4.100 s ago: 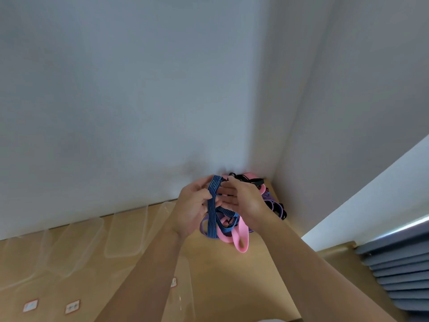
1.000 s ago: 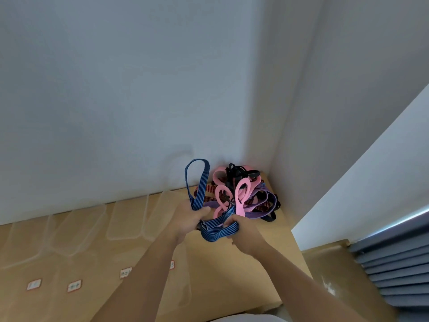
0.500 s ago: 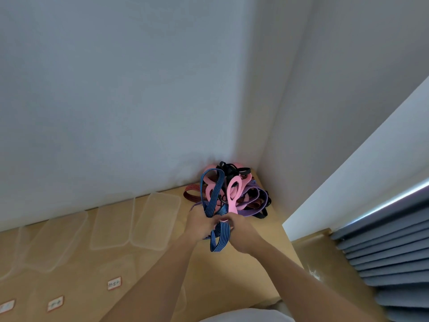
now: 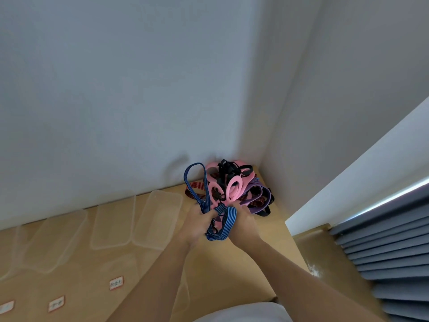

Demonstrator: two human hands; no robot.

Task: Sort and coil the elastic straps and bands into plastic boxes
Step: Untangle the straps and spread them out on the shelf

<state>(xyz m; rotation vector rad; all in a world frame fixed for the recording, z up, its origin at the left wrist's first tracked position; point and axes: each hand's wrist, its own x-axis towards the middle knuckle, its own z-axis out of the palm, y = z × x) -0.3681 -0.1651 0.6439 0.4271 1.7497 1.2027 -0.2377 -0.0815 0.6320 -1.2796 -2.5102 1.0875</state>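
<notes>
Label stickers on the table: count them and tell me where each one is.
3. The first label lies just left of the left forearm, the second label further left, the third label at the picture's left edge. The forearm may hide more.

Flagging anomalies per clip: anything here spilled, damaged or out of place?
Nothing damaged. Only the tangled heap of bands in the far corner looks messy; left hand and right hand grip the blue striped strap.

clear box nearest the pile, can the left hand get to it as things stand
Probably yes: the clear box lies just beside the left hand, with nothing between them. That hand grips the blue striped strap, which would come along.
</notes>
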